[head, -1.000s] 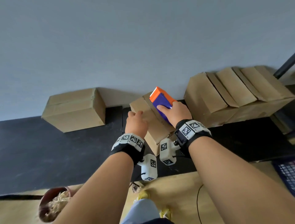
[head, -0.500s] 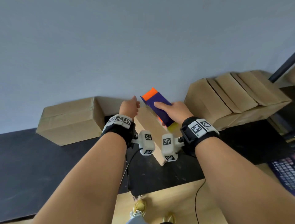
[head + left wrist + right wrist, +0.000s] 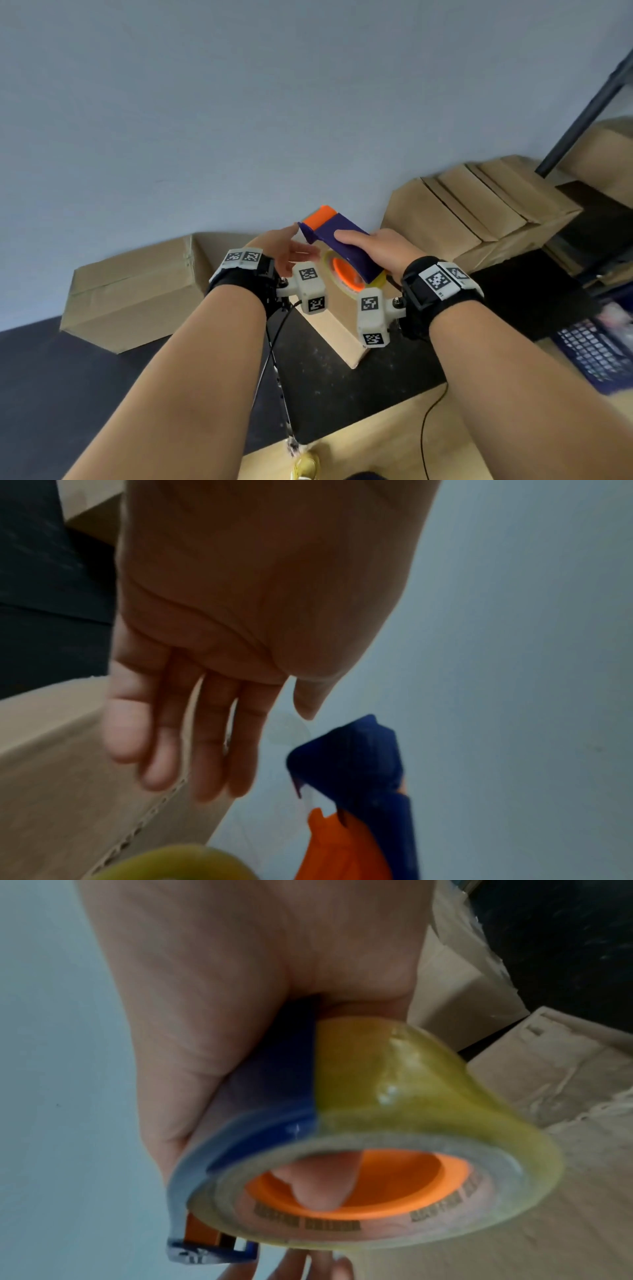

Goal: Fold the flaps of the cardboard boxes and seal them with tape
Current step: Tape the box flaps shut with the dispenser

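A blue-and-orange tape dispenser [image 3: 346, 246] is gripped in the right hand [image 3: 383, 250] above a cardboard box [image 3: 337, 318] at the black table's [image 3: 359, 394] front edge; the left hand [image 3: 281, 248] is held open, fingers straight, beside it.

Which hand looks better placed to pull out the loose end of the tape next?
Probably the left hand: it is open, holds nothing, and its fingers reach toward the front end of the tape dispenser. The right hand already has its grip on the dispenser.
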`<control>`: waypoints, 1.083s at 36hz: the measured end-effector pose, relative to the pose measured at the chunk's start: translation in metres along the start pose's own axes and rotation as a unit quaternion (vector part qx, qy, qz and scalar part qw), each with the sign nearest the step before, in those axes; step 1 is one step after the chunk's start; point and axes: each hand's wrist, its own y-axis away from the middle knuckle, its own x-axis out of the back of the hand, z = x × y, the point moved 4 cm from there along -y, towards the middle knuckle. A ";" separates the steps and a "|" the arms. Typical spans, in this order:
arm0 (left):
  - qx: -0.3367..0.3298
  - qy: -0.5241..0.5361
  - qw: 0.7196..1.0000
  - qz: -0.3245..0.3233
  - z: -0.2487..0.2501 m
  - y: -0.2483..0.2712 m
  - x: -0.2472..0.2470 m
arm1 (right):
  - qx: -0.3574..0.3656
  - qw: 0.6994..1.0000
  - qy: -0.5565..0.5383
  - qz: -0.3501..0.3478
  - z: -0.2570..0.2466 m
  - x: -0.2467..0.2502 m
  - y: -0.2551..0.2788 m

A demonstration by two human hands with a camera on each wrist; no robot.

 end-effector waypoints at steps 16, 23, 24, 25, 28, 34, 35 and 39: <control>-0.117 -0.050 0.983 0.130 0.018 0.012 -0.004 | -0.016 0.999 0.047 0.000 0.005 0.006 0.018; -0.146 -0.137 0.958 0.203 0.039 0.010 -0.003 | -0.035 0.998 0.044 0.021 0.006 0.007 0.016; -0.149 -0.146 0.955 0.212 0.040 0.008 -0.001 | -0.038 0.998 0.051 0.025 0.005 0.007 0.016; -0.155 -0.157 0.950 0.221 0.041 0.007 -0.001 | -0.040 0.997 0.054 0.026 0.004 0.008 0.017; -0.181 -0.179 0.931 0.262 0.044 0.002 0.002 | -0.047 0.998 0.046 0.023 0.001 0.008 0.017; -0.205 -0.206 0.907 0.306 0.042 -0.003 0.009 | -0.071 0.994 0.085 0.015 0.002 0.018 0.017; -0.208 -0.211 0.906 0.303 0.042 -0.004 0.008 | -0.073 0.993 0.089 0.017 0.002 0.018 0.016; -0.191 -0.233 0.904 0.303 0.037 -0.007 0.010 | -0.078 0.990 0.111 0.024 0.001 0.010 0.004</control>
